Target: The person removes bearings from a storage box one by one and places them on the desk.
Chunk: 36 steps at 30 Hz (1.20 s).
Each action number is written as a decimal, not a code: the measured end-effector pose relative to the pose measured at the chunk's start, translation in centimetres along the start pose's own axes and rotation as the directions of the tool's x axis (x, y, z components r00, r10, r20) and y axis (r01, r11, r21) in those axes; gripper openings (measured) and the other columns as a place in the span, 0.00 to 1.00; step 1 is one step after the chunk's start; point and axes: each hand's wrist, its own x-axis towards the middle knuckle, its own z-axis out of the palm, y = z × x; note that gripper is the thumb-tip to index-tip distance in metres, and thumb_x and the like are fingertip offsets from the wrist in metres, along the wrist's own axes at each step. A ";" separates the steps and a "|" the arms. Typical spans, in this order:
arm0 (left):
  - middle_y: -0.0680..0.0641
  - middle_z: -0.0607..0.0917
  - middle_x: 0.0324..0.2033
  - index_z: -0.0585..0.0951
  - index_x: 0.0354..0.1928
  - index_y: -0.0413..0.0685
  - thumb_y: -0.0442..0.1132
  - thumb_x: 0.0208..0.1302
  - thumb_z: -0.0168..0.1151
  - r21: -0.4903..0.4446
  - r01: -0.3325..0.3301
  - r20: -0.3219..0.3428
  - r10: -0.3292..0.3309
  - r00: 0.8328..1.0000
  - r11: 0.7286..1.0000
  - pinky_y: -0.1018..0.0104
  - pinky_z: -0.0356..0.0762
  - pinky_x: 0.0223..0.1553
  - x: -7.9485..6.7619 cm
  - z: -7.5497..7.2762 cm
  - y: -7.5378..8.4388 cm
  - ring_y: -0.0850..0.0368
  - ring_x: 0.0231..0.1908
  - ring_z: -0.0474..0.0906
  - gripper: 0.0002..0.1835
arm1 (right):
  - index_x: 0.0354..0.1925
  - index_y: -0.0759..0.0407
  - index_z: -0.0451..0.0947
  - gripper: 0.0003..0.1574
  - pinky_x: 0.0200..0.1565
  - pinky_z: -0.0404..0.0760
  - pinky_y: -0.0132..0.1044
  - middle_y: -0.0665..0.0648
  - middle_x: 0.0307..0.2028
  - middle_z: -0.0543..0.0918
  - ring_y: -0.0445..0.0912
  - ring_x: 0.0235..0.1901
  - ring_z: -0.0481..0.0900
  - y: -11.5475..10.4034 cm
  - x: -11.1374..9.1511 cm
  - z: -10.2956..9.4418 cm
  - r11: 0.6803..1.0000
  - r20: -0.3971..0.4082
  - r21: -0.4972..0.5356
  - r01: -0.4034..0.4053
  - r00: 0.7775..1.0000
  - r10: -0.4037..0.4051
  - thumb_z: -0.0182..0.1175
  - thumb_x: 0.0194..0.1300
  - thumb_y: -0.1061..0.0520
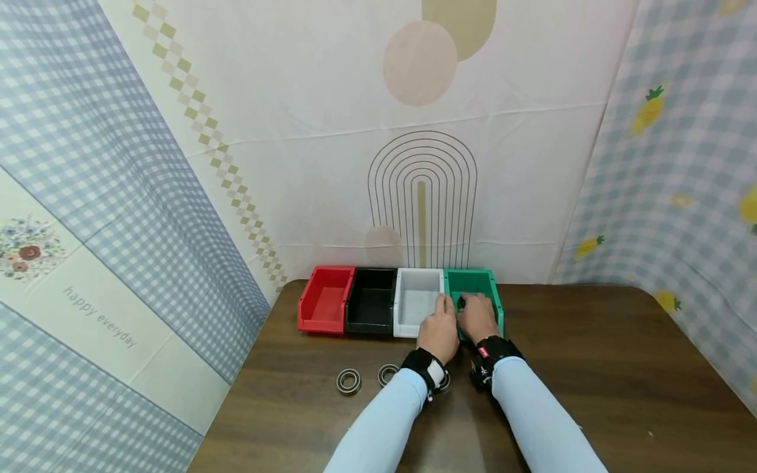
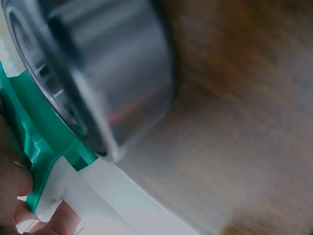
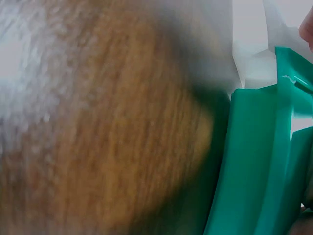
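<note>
My left hand [image 1: 439, 332] is at the front of the white bin [image 1: 409, 322], where it meets the green bin [image 1: 499, 309]. In the left wrist view, its fingers [image 2: 61, 218] lie on both sides of the adjoining white and green walls and pinch them. My right hand [image 1: 478, 318] reaches into the green bin with bent fingers. A small dark patch shows by its fingertips; what it is cannot be made out. In the right wrist view the green wall [image 3: 249, 156] hides most of that hand.
A red bin [image 1: 322, 323] and a black bin [image 1: 369, 325] continue the row leftward. Steel ball bearings [image 1: 349, 382] lie on the wooden table [image 1: 284, 401] in front, one [image 2: 122, 63] large and close under the left wrist. A printed cloth [image 1: 325, 190] hangs behind.
</note>
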 end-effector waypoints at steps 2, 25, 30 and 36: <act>0.44 0.74 0.62 0.72 0.68 0.41 0.43 0.60 0.68 0.010 -0.004 -0.009 0.004 1.000 1.000 0.75 0.74 0.16 0.0 0.0 -0.1 0.65 0.16 0.74 0.34 | 0.70 0.64 0.66 0.33 0.66 0.68 0.63 0.73 0.66 0.69 0.68 0.64 0.66 -0.1 0.1 0.0 1.000 -0.006 0.001 0.007 1.000 -0.007 0.55 0.69 0.58; 0.44 0.73 0.64 0.71 0.69 0.42 0.49 0.57 0.70 0.060 -0.015 0.024 0.014 1.000 0.998 0.76 0.67 0.13 -0.4 0.1 -0.4 0.67 0.15 0.70 0.39 | 0.70 0.62 0.67 0.35 0.63 0.71 0.62 0.73 0.66 0.68 0.68 0.64 0.65 0.3 -0.8 0.2 0.993 -0.073 -0.020 0.113 0.991 -0.114 0.60 0.67 0.60; 0.44 0.73 0.64 0.71 0.69 0.42 0.50 0.55 0.72 0.054 -0.023 0.031 0.021 0.999 0.998 0.77 0.66 0.13 -0.2 0.3 -0.2 0.68 0.15 0.68 0.41 | 0.70 0.63 0.66 0.33 0.65 0.67 0.64 0.73 0.67 0.67 0.69 0.65 0.64 0.4 -1.1 0.0 0.995 -0.078 -0.006 0.104 0.992 -0.104 0.57 0.68 0.61; 0.45 0.72 0.65 0.69 0.70 0.42 0.52 0.55 0.73 0.049 -0.013 0.069 0.009 0.998 0.999 0.77 0.69 0.15 -0.1 -0.1 -0.2 0.68 0.16 0.70 0.43 | 0.70 0.63 0.66 0.32 0.66 0.66 0.64 0.74 0.67 0.67 0.69 0.65 0.64 0.4 -1.3 -0.1 0.994 -0.083 -0.002 0.110 0.991 -0.110 0.55 0.70 0.61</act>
